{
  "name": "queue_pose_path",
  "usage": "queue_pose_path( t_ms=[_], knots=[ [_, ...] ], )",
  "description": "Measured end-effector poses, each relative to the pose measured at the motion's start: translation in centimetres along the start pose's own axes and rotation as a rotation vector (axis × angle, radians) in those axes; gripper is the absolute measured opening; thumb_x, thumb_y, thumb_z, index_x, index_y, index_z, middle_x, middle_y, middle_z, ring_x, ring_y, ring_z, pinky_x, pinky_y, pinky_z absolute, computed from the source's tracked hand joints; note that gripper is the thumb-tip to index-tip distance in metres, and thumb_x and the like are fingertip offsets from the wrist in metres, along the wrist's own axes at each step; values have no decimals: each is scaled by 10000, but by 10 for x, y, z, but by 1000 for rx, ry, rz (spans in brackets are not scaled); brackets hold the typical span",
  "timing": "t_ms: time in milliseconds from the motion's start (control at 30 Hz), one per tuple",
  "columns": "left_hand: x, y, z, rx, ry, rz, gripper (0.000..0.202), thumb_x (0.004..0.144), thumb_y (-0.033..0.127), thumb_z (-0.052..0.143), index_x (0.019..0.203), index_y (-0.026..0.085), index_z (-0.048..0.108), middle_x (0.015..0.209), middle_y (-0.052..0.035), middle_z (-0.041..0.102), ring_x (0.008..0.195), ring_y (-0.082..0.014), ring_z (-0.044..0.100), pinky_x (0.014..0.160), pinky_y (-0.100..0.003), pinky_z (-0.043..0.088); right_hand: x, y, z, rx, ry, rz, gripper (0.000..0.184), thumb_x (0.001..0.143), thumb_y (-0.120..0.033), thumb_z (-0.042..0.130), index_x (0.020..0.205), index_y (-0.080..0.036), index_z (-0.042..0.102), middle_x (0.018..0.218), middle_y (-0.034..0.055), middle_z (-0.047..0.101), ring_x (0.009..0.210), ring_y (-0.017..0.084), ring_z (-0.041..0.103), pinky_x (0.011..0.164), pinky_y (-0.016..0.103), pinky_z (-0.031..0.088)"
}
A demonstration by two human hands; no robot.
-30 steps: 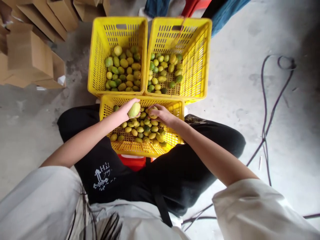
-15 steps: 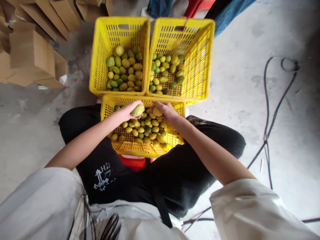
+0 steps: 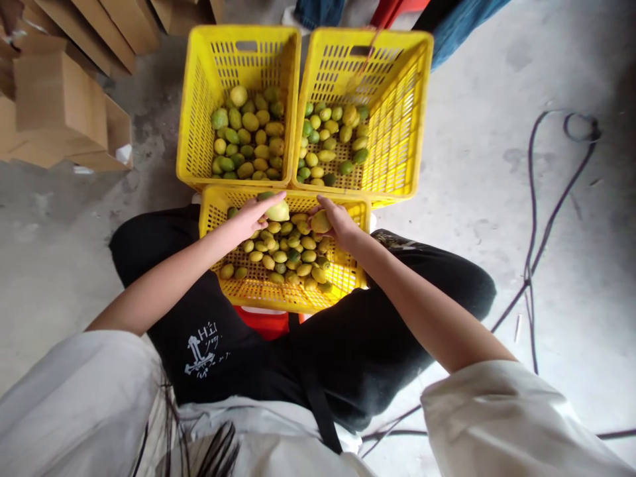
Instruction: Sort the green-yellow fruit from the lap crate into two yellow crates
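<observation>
My left hand (image 3: 252, 216) is closed round a large yellow-green lemon (image 3: 278, 210), with the thumb stretched along it. A smaller yellow lemon (image 3: 320, 221) sits in my right hand (image 3: 339, 220), the fingers curled behind it. Both hands are above the near yellow crate (image 3: 278, 302), which stands between my knees. Loose yellow and green lemons (image 3: 293, 257) cover part of its slotted floor, some of them hidden by my hands.
Beyond the near crate, two more yellow crates, left (image 3: 182, 132) and right (image 3: 417, 132), hold yellow and green lemons. Cardboard boxes (image 3: 59, 99) stand at the far left. A black cable (image 3: 534, 252) lies on the floor at right. Another person's jeans (image 3: 462, 26) show at the top.
My left hand has shifted slightly away from me and its lemon has turned, the thumb now straighter. My right hand has moved a little to the right, still holding its lemon.
</observation>
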State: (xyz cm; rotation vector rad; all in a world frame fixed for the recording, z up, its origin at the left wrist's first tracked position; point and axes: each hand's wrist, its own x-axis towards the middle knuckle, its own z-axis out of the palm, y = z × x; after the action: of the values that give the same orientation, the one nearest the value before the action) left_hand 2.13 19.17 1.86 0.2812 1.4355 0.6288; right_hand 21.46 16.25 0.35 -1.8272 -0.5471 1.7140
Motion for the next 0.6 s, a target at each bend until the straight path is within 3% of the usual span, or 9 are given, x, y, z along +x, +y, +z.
queue_pose_path(
  t_ms=[100,167,367,467,600],
  knots=[
    [-5,1,4,6,4,-9,194,849,304,803,814,210,636,725,-18,658,674,-155,640,639,-253,542,0,0,3,-49,2,-60,320,874,-478,742,779,-194,629,683,41,658,590,163,602,484,247,436],
    [-9,1,7,-11,-26,-44,146,883,246,722,808,207,603,719,-17,648,694,-170,674,689,-288,587,2,1,7,-93,10,-100,314,831,-454,785,743,-188,643,670,32,640,587,147,568,498,242,429],
    [-7,-5,17,147,-61,-47,178,782,184,768,763,203,593,656,-5,626,626,-173,650,615,-274,572,13,3,29,-96,1,-97,323,899,-456,661,716,-193,631,647,33,617,580,151,535,500,254,410],
    [-3,-7,19,120,-79,-51,133,792,215,775,814,203,644,688,-19,663,700,-196,673,651,-298,592,18,5,39,-108,16,-88,297,838,-483,723,815,-196,648,757,37,669,653,168,596,547,266,452],
    [-1,-8,15,116,-20,-99,179,793,278,822,889,226,680,730,-18,681,757,-213,700,684,-317,612,20,7,41,-168,7,-90,364,745,-495,821,896,-200,670,831,44,698,741,202,652,645,317,524]
  ],
)
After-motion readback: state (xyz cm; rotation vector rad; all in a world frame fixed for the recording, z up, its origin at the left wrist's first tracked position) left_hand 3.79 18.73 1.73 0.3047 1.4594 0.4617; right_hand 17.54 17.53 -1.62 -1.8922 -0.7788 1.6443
